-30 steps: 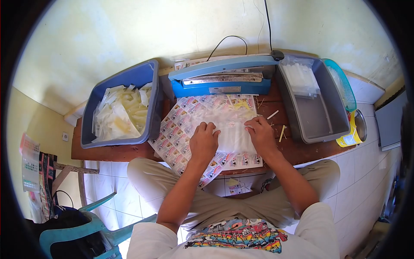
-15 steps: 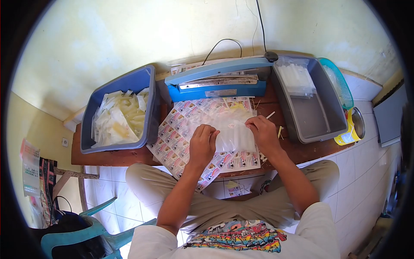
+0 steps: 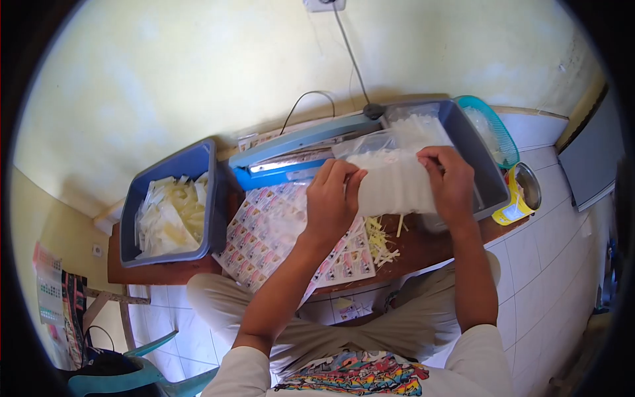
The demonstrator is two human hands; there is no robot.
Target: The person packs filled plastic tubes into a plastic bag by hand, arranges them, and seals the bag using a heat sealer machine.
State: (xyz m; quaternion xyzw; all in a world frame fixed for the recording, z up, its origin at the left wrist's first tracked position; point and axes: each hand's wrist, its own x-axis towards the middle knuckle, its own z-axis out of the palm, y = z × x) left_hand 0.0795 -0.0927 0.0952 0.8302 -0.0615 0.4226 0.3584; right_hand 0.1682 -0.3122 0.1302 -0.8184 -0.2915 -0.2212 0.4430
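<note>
Between my two hands hangs a clear plastic packet [image 3: 395, 188] filled with a row of white sticks or tubes. My left hand [image 3: 332, 197] pinches its upper left corner between thumb and fingers. At the upper right corner, my right hand [image 3: 452, 184] pinches it the same way. The packet is raised in front of the right-hand grey bin [image 3: 495, 188], where similar packets [image 3: 426, 126] lie at the far end. Left of the packet stands a blue heat sealer [image 3: 281, 177] with its long arm raised, partly hidden by the packet.
Printed label sheets [image 3: 264, 221] cover the middle of the wooden table [image 3: 162, 272]. Yellowish strips [image 3: 380, 245] lie scattered beside them. A blue-grey bin [image 3: 213, 198] of pale plastic pieces stands left. A teal basket [image 3: 506, 142] and yellow can [image 3: 509, 210] are at the right.
Both hands have lifted the packet off the printed sheets and moved it right, towards the grey bin. The yellowish strips beneath are now uncovered. The camera view has turned.
</note>
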